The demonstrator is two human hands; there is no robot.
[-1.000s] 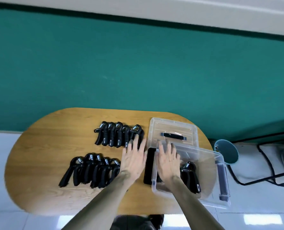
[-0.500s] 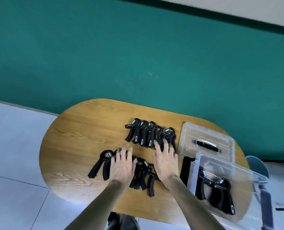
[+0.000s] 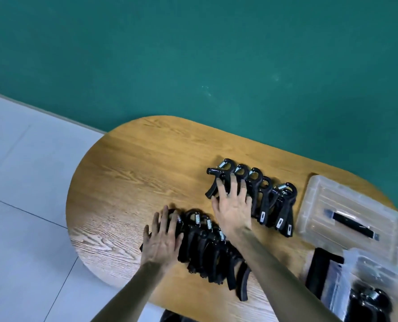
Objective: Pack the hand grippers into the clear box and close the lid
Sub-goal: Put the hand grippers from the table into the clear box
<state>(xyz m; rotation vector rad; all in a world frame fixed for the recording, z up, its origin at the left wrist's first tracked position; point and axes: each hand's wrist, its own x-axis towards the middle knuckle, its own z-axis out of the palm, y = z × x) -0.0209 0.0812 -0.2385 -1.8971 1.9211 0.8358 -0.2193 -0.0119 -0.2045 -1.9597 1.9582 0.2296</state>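
Note:
Two rows of black hand grippers lie on the oval wooden table [image 3: 128,182]. My right hand [image 3: 234,205] rests spread over the left end of the far row [image 3: 270,201]. My left hand [image 3: 162,240] lies flat with fingers apart over the left end of the near row [image 3: 209,252]. Neither hand has closed around a gripper. The clear box [image 3: 365,287] stands at the lower right corner with black grippers [image 3: 370,303] inside. Its clear lid [image 3: 349,219] with a black handle lies upside up on the table behind the box.
A green wall rises behind the table. Pale floor tiles [image 3: 26,205] lie to the left. A black latch [image 3: 318,270] of the box sticks out on its left side.
The view swung left, so the box slid to the lower right. My right hand moved up from the near row onto the far row; my left hand stays over the near row's left end.

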